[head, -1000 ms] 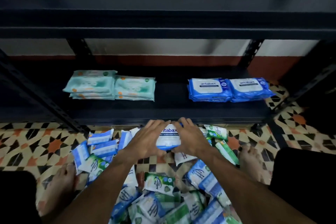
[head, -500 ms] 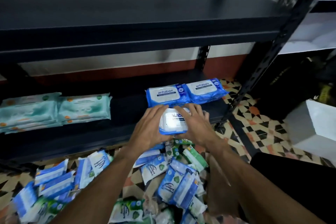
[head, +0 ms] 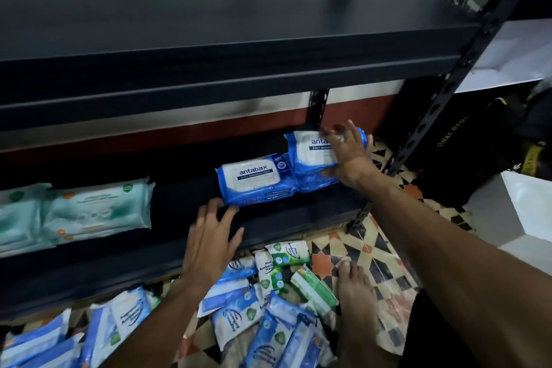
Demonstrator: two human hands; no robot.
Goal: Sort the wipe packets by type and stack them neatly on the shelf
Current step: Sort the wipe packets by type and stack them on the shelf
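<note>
A blue and white Antabax wipe packet sits tilted on top of the right blue stack on the lower shelf. My right hand holds it, fingers spread over its top and thumb at its near edge. A second blue Antabax stack stands just left of it. My left hand is empty with fingers spread, over the shelf's front edge below that stack. Two teal packet stacks lie at the shelf's left. Several loose blue and green packets are heaped on the tiled floor.
The dark upper shelf overhangs the lower one closely. A perforated metal post rises at the right corner. A bare foot rests beside the heap. A dark bag and a white box stand to the right.
The blue packet was held between both hands in front of the shelf; now my right hand alone has it on the right blue stack. My left hand has let go and dropped to the shelf's edge.
</note>
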